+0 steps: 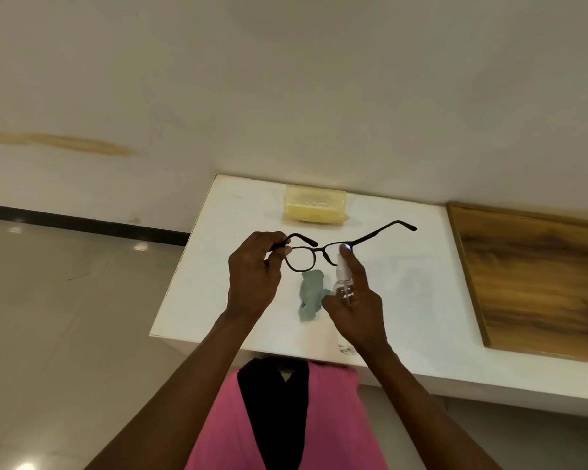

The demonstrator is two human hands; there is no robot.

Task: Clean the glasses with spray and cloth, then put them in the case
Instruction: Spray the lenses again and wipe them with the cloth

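Note:
Dark-framed glasses (370, 236) hang in the air above the white table (404, 300), temples unfolded. My left hand (253, 276) pinches the frame at its left hinge. My right hand (353, 301) grips a small clear spray bottle (343, 283), with the index finger on its white nozzle right at the right lens. A crumpled grey-blue cloth (311, 295) lies on the table under the glasses, between my hands. A pale yellow translucent case (314, 205) sits closed at the table's far edge.
A wood-grain panel (537, 283) covers the table's right part. The white wall rises just behind the case. Glossy tiled floor (65, 317) spreads to the left, and the table's front edge lies close to my pink-clad body.

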